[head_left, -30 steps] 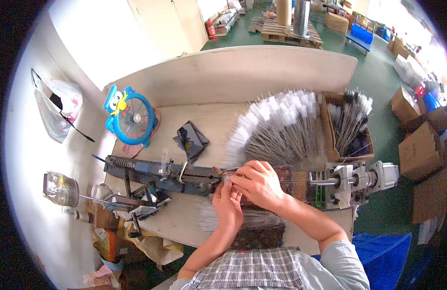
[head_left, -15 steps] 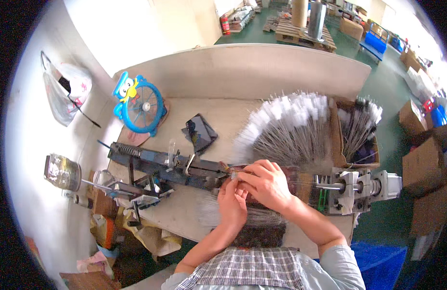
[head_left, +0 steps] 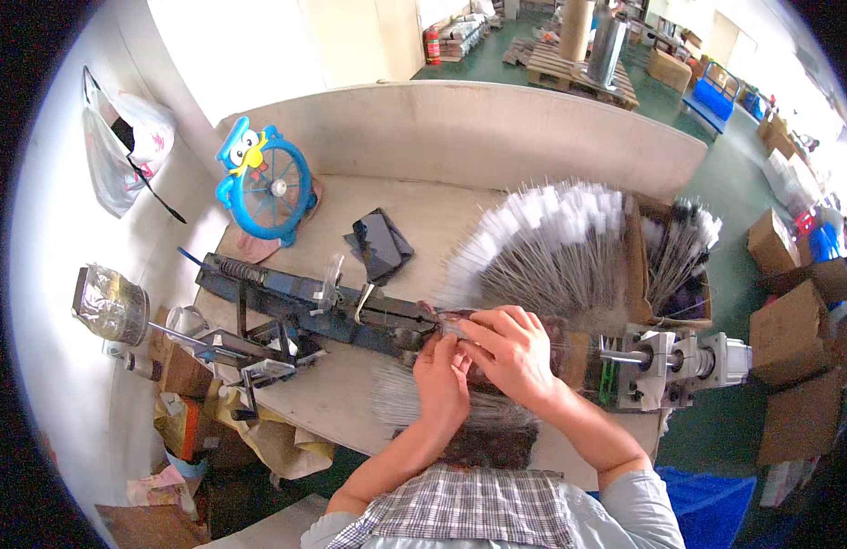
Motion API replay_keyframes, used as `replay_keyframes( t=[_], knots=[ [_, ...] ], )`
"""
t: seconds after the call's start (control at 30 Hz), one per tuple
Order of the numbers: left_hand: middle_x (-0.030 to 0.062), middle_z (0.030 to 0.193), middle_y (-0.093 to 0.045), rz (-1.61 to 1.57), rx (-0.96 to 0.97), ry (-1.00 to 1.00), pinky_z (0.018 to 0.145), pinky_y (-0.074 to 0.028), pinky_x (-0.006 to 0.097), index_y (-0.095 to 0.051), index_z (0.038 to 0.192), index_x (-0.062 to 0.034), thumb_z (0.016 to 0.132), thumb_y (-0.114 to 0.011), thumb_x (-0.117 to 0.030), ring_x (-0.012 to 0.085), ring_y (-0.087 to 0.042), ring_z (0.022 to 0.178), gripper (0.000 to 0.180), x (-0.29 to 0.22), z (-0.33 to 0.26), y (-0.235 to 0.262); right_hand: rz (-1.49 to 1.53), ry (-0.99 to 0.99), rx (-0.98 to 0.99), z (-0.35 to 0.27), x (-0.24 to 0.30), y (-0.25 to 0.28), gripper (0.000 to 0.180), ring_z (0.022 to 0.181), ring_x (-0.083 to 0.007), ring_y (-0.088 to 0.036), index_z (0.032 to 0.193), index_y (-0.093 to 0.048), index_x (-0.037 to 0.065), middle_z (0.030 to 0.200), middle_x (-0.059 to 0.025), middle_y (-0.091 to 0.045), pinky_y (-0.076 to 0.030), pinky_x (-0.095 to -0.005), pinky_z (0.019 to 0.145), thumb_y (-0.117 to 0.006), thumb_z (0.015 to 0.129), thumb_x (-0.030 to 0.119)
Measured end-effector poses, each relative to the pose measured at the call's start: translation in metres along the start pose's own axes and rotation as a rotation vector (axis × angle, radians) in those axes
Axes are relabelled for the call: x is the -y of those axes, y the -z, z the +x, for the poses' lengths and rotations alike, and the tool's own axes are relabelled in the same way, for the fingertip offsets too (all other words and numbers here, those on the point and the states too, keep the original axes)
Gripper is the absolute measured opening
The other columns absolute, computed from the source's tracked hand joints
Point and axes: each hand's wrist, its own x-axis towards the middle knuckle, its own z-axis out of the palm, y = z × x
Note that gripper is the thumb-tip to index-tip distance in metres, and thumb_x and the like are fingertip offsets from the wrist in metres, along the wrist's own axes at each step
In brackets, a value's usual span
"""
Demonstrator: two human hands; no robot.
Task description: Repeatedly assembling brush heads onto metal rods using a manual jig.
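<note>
My left hand (head_left: 442, 380) and my right hand (head_left: 513, 355) meet at the right end of a long dark metal bar fixture (head_left: 304, 306). Fingers and thumbs of both are pinched together at one spot. Something small and pale shows between the fingertips, too covered to name. Behind my right hand, a wide fan of thin wire brushes (head_left: 556, 229) with white bristle tips lies on the table. A bundle of thin bare wires (head_left: 400, 400) lies beside and under my left wrist.
A motor-driven spindle (head_left: 675, 361) stands at the table's right end. Behind it, a cardboard box (head_left: 639, 261) holds dark-tipped brushes. A blue cartoon fan (head_left: 268, 188) and a dark phone-like slab (head_left: 383, 245) sit at the back left. A raised panel (head_left: 460, 128) closes the far edge.
The whole view has shifted slightly with my head. Both hands stay together at the bar's end, with only small finger movements.
</note>
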Motion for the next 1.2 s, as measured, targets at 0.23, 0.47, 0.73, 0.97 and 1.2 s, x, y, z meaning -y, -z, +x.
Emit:
replay_keyframes(
  t=[0.23, 0.47, 0.73, 0.97, 1.2],
  knots=[
    [0.0033, 0.089, -0.060, -0.050, -0.021, 0.030, 0.074, -0.046, 0.025, -0.056, 0.093, -0.0055, 0.088, -0.052, -0.006, 0.0104, -0.057, 0.080, 0.007, 0.002, 0.002, 0.004, -0.004, -0.007, 0.026, 0.001, 0.001, 0.006, 0.024, 0.085, -0.0199, -0.058, 0.090, -0.069, 0.012, 0.092, -0.0013, -0.063, -0.044, -0.0332, 0.072, -0.072, 0.067, 0.018],
    [0.0028, 0.089, -0.061, 0.021, -0.027, -0.015, 0.074, -0.045, 0.026, -0.056, 0.091, -0.0073, 0.086, -0.055, -0.004, 0.0105, -0.057, 0.080, 0.007, 0.007, 0.005, 0.004, 0.005, -0.009, 0.046, -0.001, -0.003, 0.010, 0.024, 0.085, -0.0198, -0.059, 0.090, -0.069, 0.012, 0.093, -0.0012, -0.063, -0.044, -0.0332, 0.073, -0.071, 0.067, 0.018],
    [0.0079, 0.103, -0.057, 0.011, 0.058, 0.022, 0.084, -0.045, 0.035, -0.051, 0.100, -0.0063, 0.090, -0.051, -0.030, 0.0190, -0.056, 0.094, 0.026, -0.001, 0.003, 0.007, -0.041, -0.053, 0.042, 0.001, -0.003, 0.023, 0.022, 0.085, -0.0200, -0.058, 0.087, -0.068, 0.009, 0.086, -0.0018, -0.064, -0.044, -0.0337, 0.074, -0.071, 0.067, 0.017],
    [0.0093, 0.108, -0.056, 0.088, 0.028, 0.087, 0.088, -0.041, 0.036, -0.051, 0.111, -0.0052, 0.093, -0.032, -0.053, 0.0213, -0.054, 0.098, 0.054, -0.009, -0.005, 0.005, -0.088, -0.035, 0.169, -0.017, -0.009, 0.021, 0.011, 0.080, -0.0205, -0.055, 0.081, -0.066, 0.009, 0.073, -0.0012, -0.061, -0.043, -0.0345, 0.071, -0.067, 0.071, 0.015],
    [0.0119, 0.122, -0.051, 0.267, 0.130, 0.120, 0.093, -0.037, 0.035, -0.042, 0.124, -0.0031, 0.094, -0.036, -0.047, 0.0211, -0.048, 0.113, 0.053, -0.012, -0.007, 0.012, 0.017, -0.014, 0.192, -0.011, -0.015, 0.039, 0.016, 0.087, -0.0214, -0.057, 0.087, -0.066, 0.008, 0.087, -0.0037, -0.064, -0.044, -0.0341, 0.073, -0.066, 0.073, 0.015]
  ],
)
